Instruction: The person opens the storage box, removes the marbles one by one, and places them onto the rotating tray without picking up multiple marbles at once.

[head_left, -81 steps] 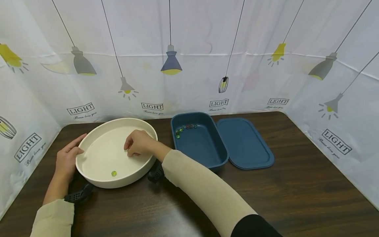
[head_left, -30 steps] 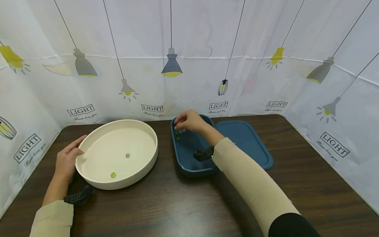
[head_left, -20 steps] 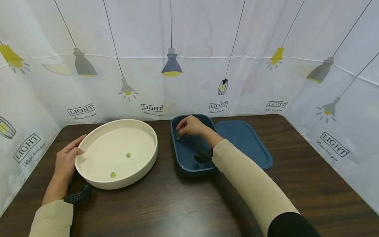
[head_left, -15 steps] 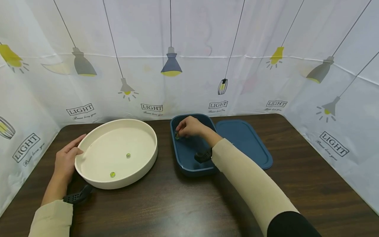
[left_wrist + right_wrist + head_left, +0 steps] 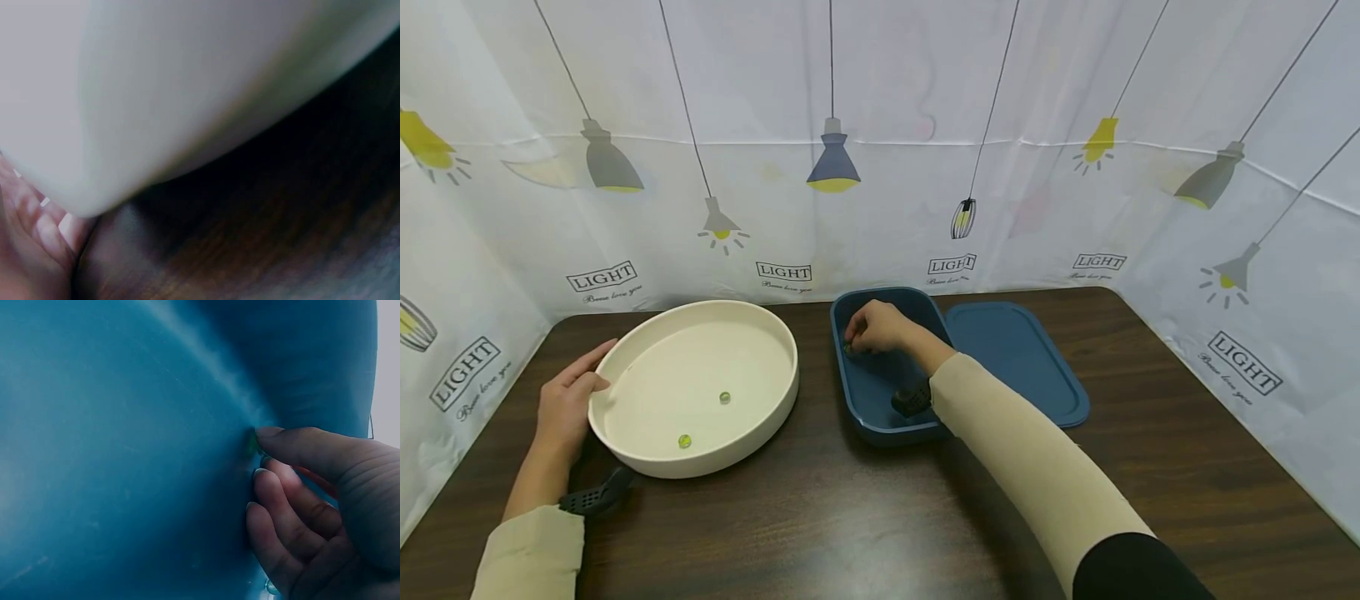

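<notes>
My left hand [image 5: 567, 407] grips the left rim of a round cream tray [image 5: 647, 358], thumb over the edge. Two glass marbles lie in it, a clear greenish marble [image 5: 725, 397] and a yellow-green marble [image 5: 685, 442]. The left wrist view has the tray's wall close up, with fingers [image 5: 47, 234] beside it. My right hand [image 5: 880, 327] reaches into a blue rectangular box [image 5: 865, 400]. Its thumb and fingers pinch a green marble [image 5: 252, 445] low by the box wall. Another marble [image 5: 271, 587] shows under the fingers; the rest of the box's far corner is hidden by the hand.
A flat blue lid [image 5: 1018, 358] lies right beside the box. The dark wooden table [image 5: 760, 525] carries everything. Behind it hangs a white curtain [image 5: 895, 208] printed with lamps, close to the far edge.
My right hand has left the cream tray, moved right into the blue box and lowered to the marbles there. A marble shows in the tray where it was. The left hand stays.
</notes>
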A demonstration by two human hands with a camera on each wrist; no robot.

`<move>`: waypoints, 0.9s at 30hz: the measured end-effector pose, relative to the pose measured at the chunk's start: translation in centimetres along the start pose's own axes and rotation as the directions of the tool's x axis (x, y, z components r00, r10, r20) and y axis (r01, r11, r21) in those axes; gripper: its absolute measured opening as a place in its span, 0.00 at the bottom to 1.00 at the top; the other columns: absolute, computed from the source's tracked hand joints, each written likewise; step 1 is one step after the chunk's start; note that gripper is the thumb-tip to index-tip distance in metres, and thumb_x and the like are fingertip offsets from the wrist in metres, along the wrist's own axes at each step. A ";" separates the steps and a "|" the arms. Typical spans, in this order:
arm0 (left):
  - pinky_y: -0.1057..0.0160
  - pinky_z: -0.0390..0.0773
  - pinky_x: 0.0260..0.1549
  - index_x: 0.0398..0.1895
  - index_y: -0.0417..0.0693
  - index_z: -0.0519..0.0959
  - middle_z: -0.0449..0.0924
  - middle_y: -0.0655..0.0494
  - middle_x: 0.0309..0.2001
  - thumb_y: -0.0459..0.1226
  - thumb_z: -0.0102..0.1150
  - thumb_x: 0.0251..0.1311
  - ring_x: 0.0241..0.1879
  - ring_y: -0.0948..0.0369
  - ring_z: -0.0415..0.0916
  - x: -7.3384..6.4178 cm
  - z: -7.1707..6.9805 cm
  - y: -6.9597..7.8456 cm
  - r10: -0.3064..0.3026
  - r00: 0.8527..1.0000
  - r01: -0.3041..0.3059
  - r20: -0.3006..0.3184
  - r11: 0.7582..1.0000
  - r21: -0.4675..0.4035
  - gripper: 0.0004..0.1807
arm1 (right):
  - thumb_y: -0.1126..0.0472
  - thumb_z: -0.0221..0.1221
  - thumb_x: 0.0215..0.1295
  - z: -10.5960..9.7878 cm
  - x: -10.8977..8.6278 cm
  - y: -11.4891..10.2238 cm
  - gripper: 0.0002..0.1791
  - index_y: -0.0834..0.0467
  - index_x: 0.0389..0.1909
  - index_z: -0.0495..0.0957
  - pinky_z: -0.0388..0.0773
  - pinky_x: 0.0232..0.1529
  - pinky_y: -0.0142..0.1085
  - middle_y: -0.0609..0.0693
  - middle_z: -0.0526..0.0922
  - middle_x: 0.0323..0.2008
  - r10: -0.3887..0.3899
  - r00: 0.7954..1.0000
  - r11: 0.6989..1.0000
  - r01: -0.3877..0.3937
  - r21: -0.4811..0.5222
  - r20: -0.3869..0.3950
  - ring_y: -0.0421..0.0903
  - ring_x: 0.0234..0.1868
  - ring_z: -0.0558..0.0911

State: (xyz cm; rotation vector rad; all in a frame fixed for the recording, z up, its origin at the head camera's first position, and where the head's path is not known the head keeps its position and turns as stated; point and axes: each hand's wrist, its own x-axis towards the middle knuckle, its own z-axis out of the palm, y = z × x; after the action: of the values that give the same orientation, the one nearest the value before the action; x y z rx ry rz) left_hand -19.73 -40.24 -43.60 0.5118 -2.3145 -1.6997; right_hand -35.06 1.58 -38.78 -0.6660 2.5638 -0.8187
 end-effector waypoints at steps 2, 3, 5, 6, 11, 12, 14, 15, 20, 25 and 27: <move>0.87 0.72 0.41 0.72 0.60 0.71 0.71 0.73 0.70 0.33 0.41 0.65 0.48 0.86 0.72 0.0 0.0 0.0 0.005 1.000 -0.005 0.002 1.000 -0.008 0.31 | 0.66 0.63 0.63 0.0 -0.1 -0.1 0.07 0.59 0.41 0.86 0.80 0.34 0.30 0.52 0.88 0.38 -0.002 1.000 1.000 0.002 -0.006 0.001 0.43 0.36 0.82; 0.87 0.72 0.40 0.72 0.60 0.72 0.71 0.73 0.69 0.33 0.41 0.65 0.48 0.86 0.72 0.1 0.0 0.0 0.005 1.000 -0.005 0.003 1.000 -0.018 0.31 | 0.66 0.64 0.63 0.0 -0.1 -0.1 0.07 0.59 0.40 0.86 0.80 0.35 0.30 0.51 0.88 0.38 -0.003 1.000 1.000 0.003 -0.010 0.001 0.43 0.36 0.82; 0.87 0.72 0.41 0.72 0.60 0.71 0.70 0.72 0.70 0.33 0.41 0.66 0.48 0.86 0.72 0.1 0.0 -0.1 0.001 1.000 -0.001 0.005 1.000 -0.016 0.31 | 0.66 0.64 0.63 0.0 -0.1 -0.2 0.06 0.59 0.40 0.86 0.80 0.35 0.30 0.51 0.88 0.38 -0.003 1.000 1.000 0.003 -0.016 0.002 0.43 0.36 0.82; 0.87 0.72 0.41 0.72 0.60 0.71 0.70 0.71 0.71 0.33 0.41 0.66 0.49 0.86 0.72 0.1 0.0 -0.1 -0.001 1.000 0.001 0.006 1.000 -0.013 0.31 | 0.65 0.64 0.63 0.1 -0.1 -0.2 0.06 0.59 0.40 0.86 0.80 0.35 0.30 0.51 0.88 0.38 -0.004 1.000 1.000 0.004 -0.019 0.002 0.43 0.36 0.82; 0.87 0.72 0.41 0.73 0.60 0.71 0.70 0.70 0.71 0.33 0.41 0.66 0.49 0.86 0.72 0.1 0.1 -0.1 -0.005 1.000 0.005 0.004 1.000 0.006 0.31 | 0.65 0.64 0.63 0.2 -0.1 -0.2 0.05 0.58 0.39 0.85 0.80 0.36 0.31 0.51 0.88 0.37 -0.012 1.000 0.999 0.012 -0.038 0.002 0.43 0.35 0.82; 0.87 0.72 0.41 0.73 0.60 0.71 0.70 0.70 0.71 0.33 0.41 0.66 0.49 0.86 0.72 0.1 0.1 -0.1 -0.006 1.000 0.006 0.003 1.000 0.006 0.31 | 0.65 0.64 0.63 0.2 -0.1 -0.2 0.05 0.58 0.39 0.85 0.80 0.36 0.31 0.51 0.87 0.37 -0.015 1.000 0.999 0.015 -0.045 0.003 0.43 0.35 0.82; 0.87 0.72 0.40 0.73 0.60 0.70 0.70 0.70 0.71 0.34 0.41 0.66 0.49 0.86 0.72 0.0 0.1 0.0 -0.007 1.000 0.007 -0.001 1.000 0.019 0.31 | 0.64 0.65 0.64 0.3 0.0 -0.2 0.04 0.57 0.38 0.85 0.80 0.37 0.32 0.51 0.87 0.37 -0.026 1.000 0.998 0.026 -0.064 0.006 0.43 0.35 0.82; 0.87 0.72 0.40 0.73 0.60 0.70 0.70 0.70 0.71 0.34 0.41 0.66 0.49 0.86 0.72 0.0 0.1 0.0 -0.009 1.000 0.009 -0.003 1.000 0.023 0.31 | 0.64 0.65 0.64 0.3 0.0 -0.2 0.04 0.57 0.38 0.85 0.80 0.37 0.32 0.51 0.86 0.37 -0.032 0.999 0.997 0.032 -0.073 0.007 0.43 0.35 0.82; 0.87 0.72 0.41 0.74 0.58 0.68 0.68 0.68 0.72 0.35 0.41 0.66 0.52 0.85 0.71 -0.1 0.2 0.1 -0.016 1.000 0.016 -0.009 0.998 0.065 0.32 | 0.62 0.65 0.63 0.1 0.0 -0.3 0.04 0.56 0.38 0.85 0.81 0.37 0.32 0.50 0.87 0.36 -0.063 0.998 0.991 0.063 -0.117 0.004 0.43 0.35 0.82; 0.87 0.72 0.43 0.75 0.58 0.67 0.66 0.64 0.74 0.35 0.40 0.66 0.56 0.81 0.71 0.0 0.3 0.1 -0.028 1.000 0.029 -0.010 0.996 0.082 0.32 | 0.60 0.66 0.61 -0.6 0.0 -0.6 0.05 0.55 0.37 0.86 0.80 0.38 0.32 0.48 0.88 0.36 -0.087 0.996 0.989 0.083 -0.120 -0.033 0.42 0.35 0.82; 0.87 0.72 0.43 0.75 0.58 0.67 0.66 0.63 0.74 0.35 0.40 0.66 0.57 0.81 0.71 0.0 0.3 0.1 -0.025 1.000 0.025 -0.010 0.996 0.083 0.32 | 0.60 0.66 0.60 -0.9 -0.1 -0.8 0.05 0.55 0.36 0.87 0.80 0.38 0.32 0.48 0.88 0.35 -0.103 0.993 0.989 0.097 -0.109 -0.051 0.42 0.34 0.82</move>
State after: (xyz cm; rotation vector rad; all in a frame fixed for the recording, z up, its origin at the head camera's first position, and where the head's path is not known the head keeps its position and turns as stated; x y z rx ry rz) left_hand -19.89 -39.99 -43.57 0.5654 -2.3906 -1.6136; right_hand -35.16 1.46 -37.53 -0.8213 2.6584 -0.7457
